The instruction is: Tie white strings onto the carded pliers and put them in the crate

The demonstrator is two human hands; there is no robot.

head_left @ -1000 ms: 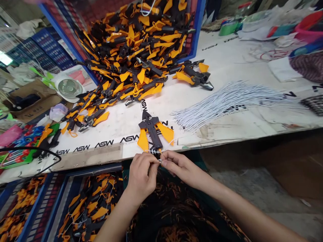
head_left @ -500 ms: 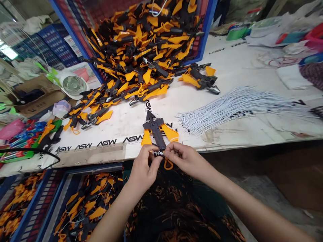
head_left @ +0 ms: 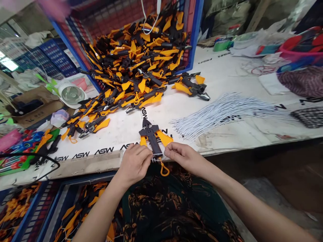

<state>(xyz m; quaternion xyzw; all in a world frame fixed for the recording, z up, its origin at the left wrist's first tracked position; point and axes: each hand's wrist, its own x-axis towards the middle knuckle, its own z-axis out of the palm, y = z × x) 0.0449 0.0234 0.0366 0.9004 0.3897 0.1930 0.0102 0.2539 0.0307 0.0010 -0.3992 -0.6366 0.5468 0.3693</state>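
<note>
A black-and-orange plastic toy (head_left: 152, 138) lies at the table's front edge, its pointed tip away from me and its orange loop (head_left: 165, 169) hanging towards me. Across its near end runs a thin white tie (head_left: 157, 154), stretched between my hands. My left hand (head_left: 136, 160) is closed at the left of the toy, fingertips pinching one end of the tie. On the right, my right hand (head_left: 183, 155) is closed beside the orange wing, thumb and forefinger pinched at the tie's other end. The fingers partly cover both ends.
A bundle of white ties (head_left: 227, 114) lies on the table to the right. At the back, a tipped blue crate (head_left: 196, 37) spills similar toys (head_left: 136, 67) onto the table. A small fan (head_left: 72, 94) stands at left. Below the edge is another blue crate (head_left: 57, 201) of toys.
My hands have moved apart, drawing the white tie out straight across the toy's near end. My left hand has turned over and shifted left. The camera view has shifted a little.
</note>
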